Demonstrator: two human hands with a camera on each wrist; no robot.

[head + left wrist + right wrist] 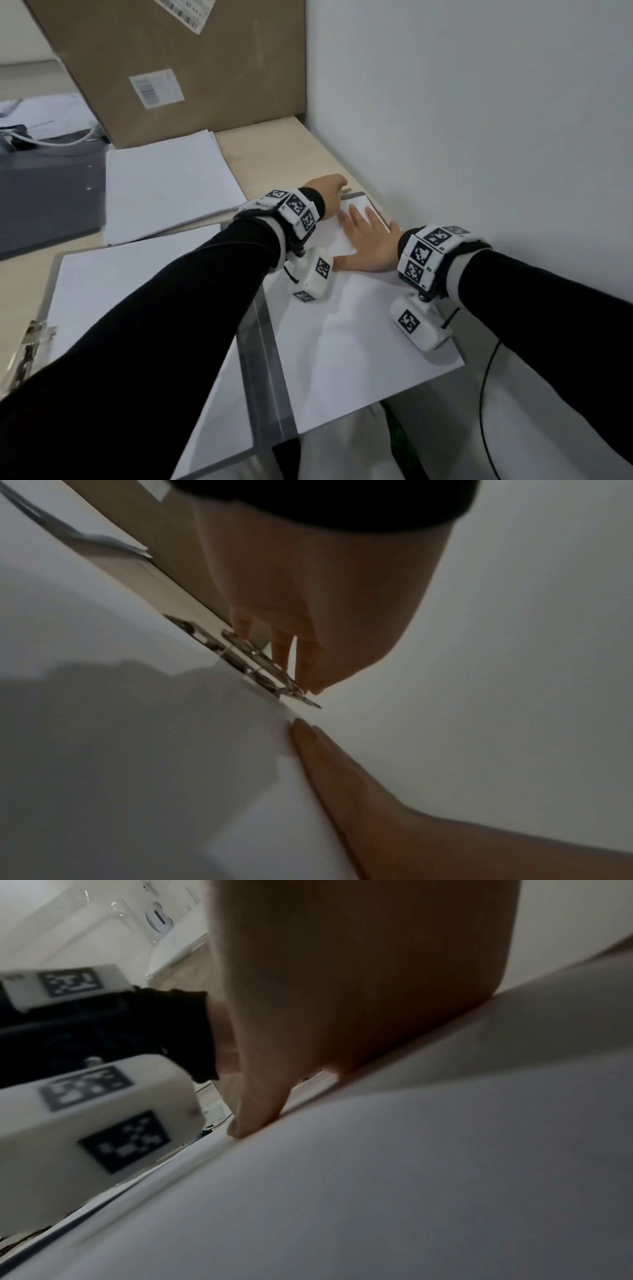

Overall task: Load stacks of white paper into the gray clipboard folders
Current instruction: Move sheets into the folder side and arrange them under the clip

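Beside wall [479, 120] — right hand [368, 245] flat on paper [359, 342]

My head view looks down and forward over both arms at the desk [274, 161]. Each wrist view sits low, close against the paper [359, 325], looking along its fingers. All three share the clip [260, 666] end of the paper.

A sheet of paper [356, 335] was laid on an open folder [265, 346] at the table's [274, 154] right edge, beside the wall [479, 120]. To its left another paper stack [113, 284] was held in a second folder, with a third stack [168, 185] behind it. A cardboard box [191, 65] was set at the back of the table, and the clip [260, 666] was placed at the right folder's far end.
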